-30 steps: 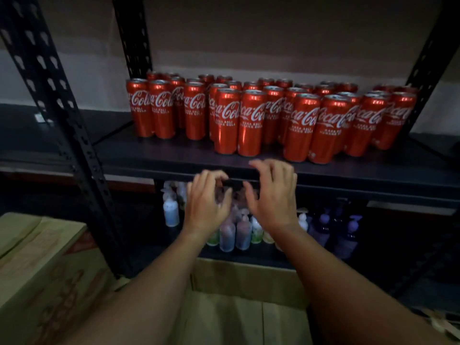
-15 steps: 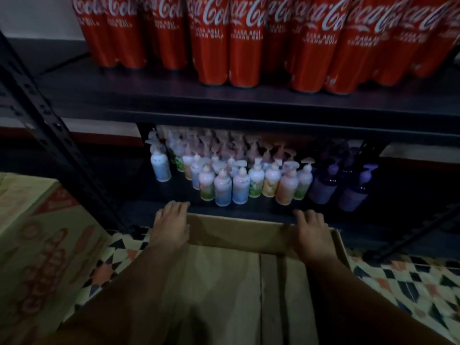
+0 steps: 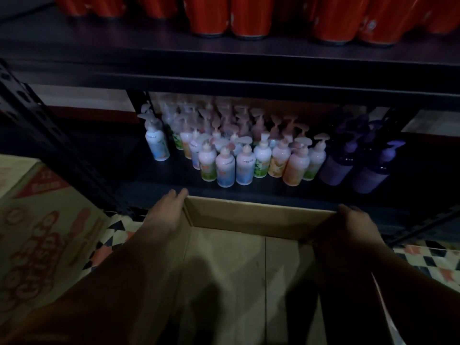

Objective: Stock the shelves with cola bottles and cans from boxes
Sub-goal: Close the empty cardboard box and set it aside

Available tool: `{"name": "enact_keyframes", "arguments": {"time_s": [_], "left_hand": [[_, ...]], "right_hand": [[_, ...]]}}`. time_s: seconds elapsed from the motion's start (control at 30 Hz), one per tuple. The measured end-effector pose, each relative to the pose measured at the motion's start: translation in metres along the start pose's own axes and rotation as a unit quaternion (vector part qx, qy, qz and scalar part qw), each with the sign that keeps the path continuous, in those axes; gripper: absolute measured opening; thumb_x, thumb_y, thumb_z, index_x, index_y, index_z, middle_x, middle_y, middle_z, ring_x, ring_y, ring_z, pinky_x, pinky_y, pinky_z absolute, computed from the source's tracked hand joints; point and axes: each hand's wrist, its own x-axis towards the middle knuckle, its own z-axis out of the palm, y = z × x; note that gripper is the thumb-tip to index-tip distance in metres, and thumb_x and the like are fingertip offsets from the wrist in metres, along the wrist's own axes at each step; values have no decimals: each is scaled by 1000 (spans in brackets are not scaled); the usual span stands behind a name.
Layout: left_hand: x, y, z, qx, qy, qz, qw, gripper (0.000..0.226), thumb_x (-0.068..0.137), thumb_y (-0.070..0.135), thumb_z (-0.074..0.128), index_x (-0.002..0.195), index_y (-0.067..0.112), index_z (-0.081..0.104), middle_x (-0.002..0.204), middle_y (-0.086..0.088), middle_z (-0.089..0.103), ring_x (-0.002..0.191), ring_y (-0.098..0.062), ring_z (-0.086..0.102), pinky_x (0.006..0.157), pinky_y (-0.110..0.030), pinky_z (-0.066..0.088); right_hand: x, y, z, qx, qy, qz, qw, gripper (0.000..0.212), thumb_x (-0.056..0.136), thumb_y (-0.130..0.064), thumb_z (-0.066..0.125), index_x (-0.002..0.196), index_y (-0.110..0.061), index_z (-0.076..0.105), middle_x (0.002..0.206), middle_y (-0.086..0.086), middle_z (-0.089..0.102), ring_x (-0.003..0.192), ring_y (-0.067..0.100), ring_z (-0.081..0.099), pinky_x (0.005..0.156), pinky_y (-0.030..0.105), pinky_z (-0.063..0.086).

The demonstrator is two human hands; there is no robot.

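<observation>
Only the bottoms of several red cola cans [image 3: 209, 18] show, standing on the dark upper shelf [image 3: 224, 61] at the top of the view. Below me lies an open cardboard box [image 3: 249, 217] whose inside looks empty. My left hand [image 3: 166, 210] holds its far left corner, fingers along the outside of the wall. At the far right corner my right hand [image 3: 353, 225] grips the rim with curled fingers. Both forearms reach over the box and hide its side walls.
Several pastel pump bottles [image 3: 225, 168] and dark purple pump bottles [image 3: 371, 173] fill the lower shelf just behind the box. A closed printed carton [image 3: 37, 220] stands at left beside the black rack post [image 3: 49, 135]. Patterned floor tiles [image 3: 428, 260] show at right.
My hands dropped from in front of the can shelf to the box's far rim, then slid outward to its far corners. The view tilted down, so the cans are cut off.
</observation>
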Motion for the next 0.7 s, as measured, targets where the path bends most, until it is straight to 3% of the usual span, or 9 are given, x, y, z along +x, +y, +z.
{"name": "enact_keyframes", "arguments": {"time_s": [0.1,0.17,0.3,0.4,0.53,0.7], "left_hand": [[3,-2,-2,37,-3,0,999,47,96,9,52,139,19,38,120,-12,48,115,-32,50,92,-45,49],[4,-1,-6,77,-10,1,997,45,98,13,50,140,20,37,122,-10,50,115,-31,49,93,-42,45],[0,3,-16,194,-5,33,981,50,98,23,49,146,22,33,130,-6,55,121,-26,47,100,-37,36],[0,2,-26,265,-7,52,963,48,100,35,45,146,24,33,132,-3,57,123,-25,46,101,-37,31],[-1,-10,-44,290,-16,47,956,56,104,61,27,141,22,41,131,-5,64,119,-25,53,100,-39,33],[-12,-34,-68,302,-23,27,953,89,85,91,17,128,24,58,120,-3,70,113,-21,62,90,-38,35]], "right_hand": [[2,11,-2,77,14,-10,997,41,90,0,62,128,-14,57,121,16,62,102,28,59,85,37,47],[5,14,2,50,-9,-18,999,46,92,-5,60,136,-14,51,128,15,57,110,28,55,90,38,44],[9,8,0,-159,-57,-13,986,68,93,-38,62,150,-25,27,144,7,43,133,28,42,107,45,33],[10,7,-5,-261,-39,-27,964,64,99,-49,46,154,-27,21,148,6,45,133,27,42,106,41,30],[8,5,-16,-371,-20,-34,928,51,104,-56,26,149,-32,30,137,0,59,126,22,51,100,39,28],[-1,8,-40,-412,-14,-5,911,65,92,-78,19,122,-32,55,106,-11,70,105,12,64,102,44,24]]}}
